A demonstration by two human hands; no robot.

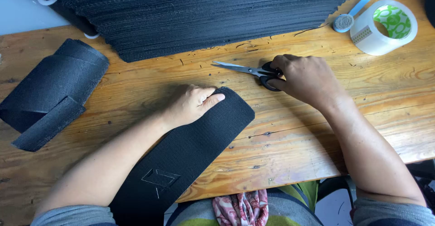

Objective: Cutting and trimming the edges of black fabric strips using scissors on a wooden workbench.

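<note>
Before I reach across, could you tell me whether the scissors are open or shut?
Shut: the blades of the scissors lie together as one narrow point on the wooden table, with the right hand on the black handles.

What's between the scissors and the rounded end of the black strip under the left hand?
Nothing visible. The scissors, gripped by the right hand, lie on bare wooden table; the black strip, pressed by the left hand, sits just below-left.

Scissors (pixel 256 72) handles under the right hand (pixel 308 79); black stack (pixel 204 13) top cropped.
</note>
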